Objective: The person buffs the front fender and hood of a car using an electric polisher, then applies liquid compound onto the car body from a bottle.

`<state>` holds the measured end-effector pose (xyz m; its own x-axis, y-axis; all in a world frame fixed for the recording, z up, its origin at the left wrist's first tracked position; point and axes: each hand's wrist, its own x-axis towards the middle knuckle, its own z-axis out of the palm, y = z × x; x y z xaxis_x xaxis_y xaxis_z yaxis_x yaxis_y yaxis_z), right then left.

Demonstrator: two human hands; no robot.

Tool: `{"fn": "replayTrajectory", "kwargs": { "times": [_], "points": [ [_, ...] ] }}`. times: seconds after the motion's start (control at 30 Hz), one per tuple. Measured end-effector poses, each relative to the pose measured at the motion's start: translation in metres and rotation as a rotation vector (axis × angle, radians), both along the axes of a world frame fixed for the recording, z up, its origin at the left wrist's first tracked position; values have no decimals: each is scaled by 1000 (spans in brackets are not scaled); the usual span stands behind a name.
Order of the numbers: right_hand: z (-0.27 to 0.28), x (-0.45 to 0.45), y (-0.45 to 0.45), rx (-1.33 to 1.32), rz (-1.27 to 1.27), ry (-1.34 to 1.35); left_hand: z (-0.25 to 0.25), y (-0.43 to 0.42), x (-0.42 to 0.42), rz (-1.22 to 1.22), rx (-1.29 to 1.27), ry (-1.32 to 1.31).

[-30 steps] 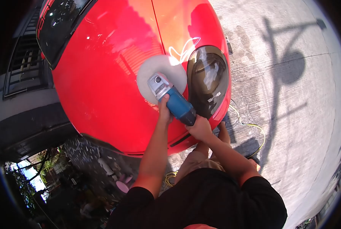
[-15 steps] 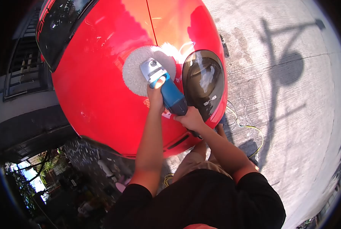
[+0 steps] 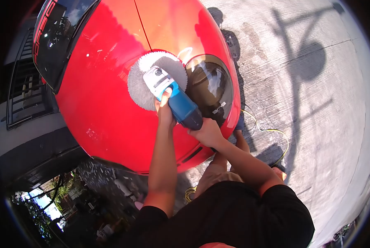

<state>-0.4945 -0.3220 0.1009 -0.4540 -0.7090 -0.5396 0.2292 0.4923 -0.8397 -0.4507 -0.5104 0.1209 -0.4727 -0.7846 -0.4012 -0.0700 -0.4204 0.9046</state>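
Observation:
A blue and silver power polisher (image 3: 180, 103) with a round, fluffy grey-white pad (image 3: 140, 89) lies over the red car's front (image 3: 106, 111). The pad is against the red paint, close beside the dark-tinted headlight (image 3: 207, 82). My left hand (image 3: 165, 108) is closed around the front of the tool body, just behind the silver head. Farther back, my right hand (image 3: 207, 132) grips the dark rear end of the polisher. The undersides of both hands are hidden.
A yellow cable (image 3: 271, 130) runs over the concrete ground (image 3: 309, 136) at the right, with more yellow coils (image 3: 190, 193) near my legs. The car's windshield (image 3: 61, 37) is at the upper left. A barred window (image 3: 27, 87) is in the wall at far left.
The polisher and both hands have shifted left in view, and the view of the car has moved too. The pad's shaggy edge shows more sharply. Both hands have kept their hold.

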Motion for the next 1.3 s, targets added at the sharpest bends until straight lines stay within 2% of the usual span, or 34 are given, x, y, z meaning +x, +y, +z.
{"fn": "replayTrajectory", "kwargs": {
  "times": [0.07, 0.13, 0.23, 0.3, 0.4, 0.47, 0.63, 0.67, 0.7, 0.77, 0.87, 0.97, 1.0, 1.07, 1.17, 1.3],
  "points": [
    [-1, -5, 6, -10, -45, 26, 1, 2, -21, -76, -61, 14],
    [14, -29, 14, 15, -96, -186, 3, 10, -53, -111, -163, -8],
    [30, -55, 27, -17, -230, -355, 37, 31, -107, -237, -121, 41],
    [36, -70, 34, -78, -339, -450, 35, 41, -139, -327, -58, 62],
    [25, -87, 49, -88, -500, -585, 6, 67, -181, -359, -140, -300],
    [28, -102, 58, -68, -507, -648, -5, 72, -203, -423, -158, -512],
    [18, -108, 41, -156, -381, -560, -3, 46, -195, -311, -277, -244],
    [31, -108, 30, -131, -362, -526, 8, 38, -189, -264, -232, -239],
    [32, -105, 21, -111, -318, -495, 12, 26, -179, -273, -128, -65],
    [27, -98, 7, -82, -216, -378, 34, 16, -157, -225, -21, 59],
    [32, -94, -2, -26, -59, -275, 33, 5, -119, -56, -85, -57],
    [-12, -59, -10, -26, -32, 160, 4, -15, -71, -31, 26, -74],
    [-11, -64, -10, -9, 28, 122, -11, -17, -58, 13, 8, -97],
    [-4, -80, -11, 26, 151, 46, -4, -9, -51, 82, -36, -101],
    [-14, -76, -16, -6, 188, -103, 11, -9, -51, 98, -57, -168],
    [-17, -62, -9, -135, 24, -288, 23, -2, -72, 42, -162, -221]
  ]
}}
